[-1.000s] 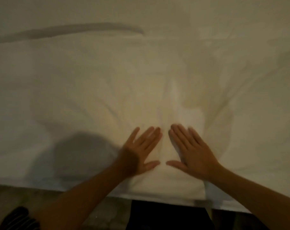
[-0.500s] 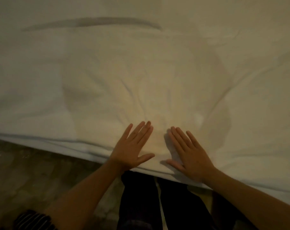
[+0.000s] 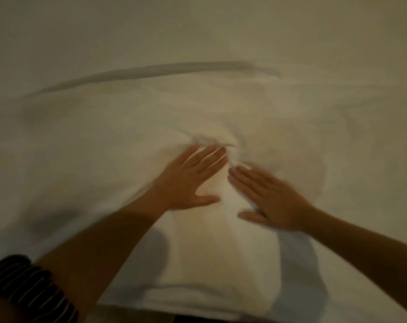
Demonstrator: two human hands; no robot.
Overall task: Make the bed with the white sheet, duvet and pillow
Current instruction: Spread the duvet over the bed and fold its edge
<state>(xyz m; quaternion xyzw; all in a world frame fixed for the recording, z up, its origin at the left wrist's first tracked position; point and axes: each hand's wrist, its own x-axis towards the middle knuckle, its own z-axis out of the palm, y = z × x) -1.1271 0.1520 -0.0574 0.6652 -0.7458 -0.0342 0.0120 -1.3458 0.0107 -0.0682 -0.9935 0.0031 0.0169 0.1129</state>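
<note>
Slid farther forward, left hand [image 3: 186,183] and right hand [image 3: 271,199] press flat, fingers straight, on the white duvet [image 3: 100,145].

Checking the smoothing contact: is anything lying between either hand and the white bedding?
Nothing visible. The left hand and right hand lie flat, fingers straight, directly on the white bedding.

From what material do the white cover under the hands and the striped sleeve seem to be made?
The white cover: woven fabric, probably cotton, matte; it bunches into soft wrinkles ahead of the left hand. Its padded look may mean filling. The striped sleeve: dark cloth with thin light stripes; blur hides the weave.
</note>
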